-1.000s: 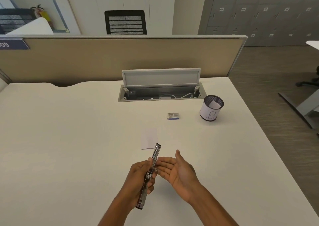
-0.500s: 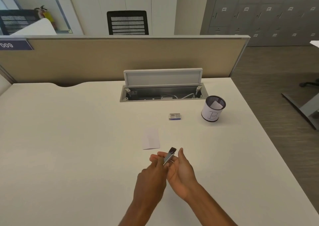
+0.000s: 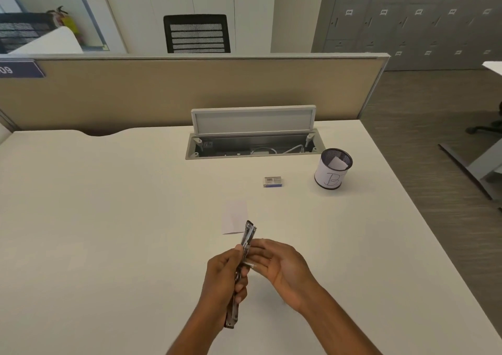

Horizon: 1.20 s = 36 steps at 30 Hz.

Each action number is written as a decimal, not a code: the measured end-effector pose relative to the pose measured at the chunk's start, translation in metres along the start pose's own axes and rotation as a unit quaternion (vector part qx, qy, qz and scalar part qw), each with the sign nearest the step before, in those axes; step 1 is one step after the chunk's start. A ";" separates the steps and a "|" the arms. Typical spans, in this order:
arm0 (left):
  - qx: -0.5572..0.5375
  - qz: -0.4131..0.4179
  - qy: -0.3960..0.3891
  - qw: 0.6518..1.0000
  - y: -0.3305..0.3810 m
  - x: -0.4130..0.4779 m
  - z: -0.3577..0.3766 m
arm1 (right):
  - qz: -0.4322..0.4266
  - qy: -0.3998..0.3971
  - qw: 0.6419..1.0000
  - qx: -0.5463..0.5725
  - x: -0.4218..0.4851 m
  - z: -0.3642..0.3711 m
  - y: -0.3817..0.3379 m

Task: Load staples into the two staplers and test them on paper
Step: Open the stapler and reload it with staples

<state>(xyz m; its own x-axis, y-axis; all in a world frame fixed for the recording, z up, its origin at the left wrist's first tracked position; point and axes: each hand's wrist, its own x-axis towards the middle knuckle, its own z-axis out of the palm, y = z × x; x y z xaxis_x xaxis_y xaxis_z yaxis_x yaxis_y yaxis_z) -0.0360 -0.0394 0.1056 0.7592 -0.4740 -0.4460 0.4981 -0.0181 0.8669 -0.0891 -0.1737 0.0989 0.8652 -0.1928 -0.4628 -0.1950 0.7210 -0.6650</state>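
Note:
My left hand grips a slim metal stapler, swung fully open so it runs as one long strip from near my wrist up past my fingers. My right hand is palm-up beside it, fingers straight, fingertips touching the stapler's middle; a small bright strip, perhaps staples, lies on those fingers. A small white paper lies flat on the desk just beyond the stapler's tip. A small staple box lies farther back. Only one stapler is in view.
A black mesh pen cup with a white label marked "B" stands at the right rear. An open cable tray with its raised lid sits at the back of the white desk. A beige partition closes off the back edge.
Half a second ago the stapler was tipped short between both hands; now it stretches out long again in my left hand, with my right fingers against its middle.

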 end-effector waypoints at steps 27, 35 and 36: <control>0.000 0.012 -0.041 0.999 0.002 -0.004 0.000 | -0.272 0.012 0.772 -0.575 -0.003 0.014 -0.022; -0.027 0.002 -0.054 0.998 0.003 -0.002 -0.003 | -0.295 0.010 0.752 -0.590 -0.002 0.016 -0.028; -0.037 -0.001 -0.057 0.998 0.003 -0.001 -0.004 | -0.291 0.015 0.777 -0.557 -0.003 0.015 -0.027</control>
<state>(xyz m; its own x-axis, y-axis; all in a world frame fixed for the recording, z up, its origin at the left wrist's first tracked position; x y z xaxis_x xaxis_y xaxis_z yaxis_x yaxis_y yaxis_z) -0.0338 -0.0352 0.1081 0.7076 -0.5711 -0.4161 0.5323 0.0437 0.8454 -0.0791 -0.1827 0.1273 0.9490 -0.2974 0.1048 -0.0674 -0.5161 -0.8538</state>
